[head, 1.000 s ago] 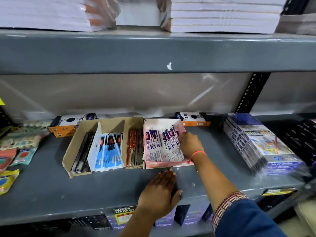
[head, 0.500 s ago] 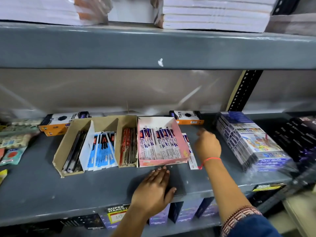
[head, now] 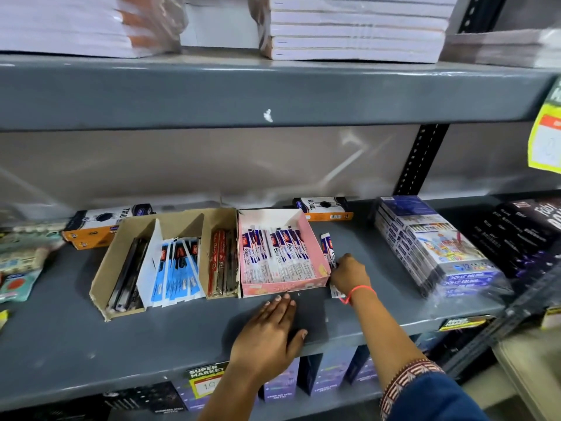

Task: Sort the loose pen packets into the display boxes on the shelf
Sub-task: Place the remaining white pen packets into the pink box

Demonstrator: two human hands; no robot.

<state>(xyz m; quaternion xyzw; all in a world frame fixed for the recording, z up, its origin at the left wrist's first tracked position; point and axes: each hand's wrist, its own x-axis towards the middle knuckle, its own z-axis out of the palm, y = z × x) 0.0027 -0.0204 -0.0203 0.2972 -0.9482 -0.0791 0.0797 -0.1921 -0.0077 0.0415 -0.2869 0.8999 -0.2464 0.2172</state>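
Bracing with flat, empty left hand on grey metal shelf while right hand pinches loose white-and-blue pen packet beside pink cardboard display box, for lifting in.

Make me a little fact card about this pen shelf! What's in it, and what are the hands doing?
pink box: on the grey shelf, filled with white-and-blue pen packets
brown box: left of the pink box, touching it; holds dark, blue and red packets
loose packet: on the shelf beside the pink box's right wall
right hand: on the loose packet
left hand: flat on the shelf
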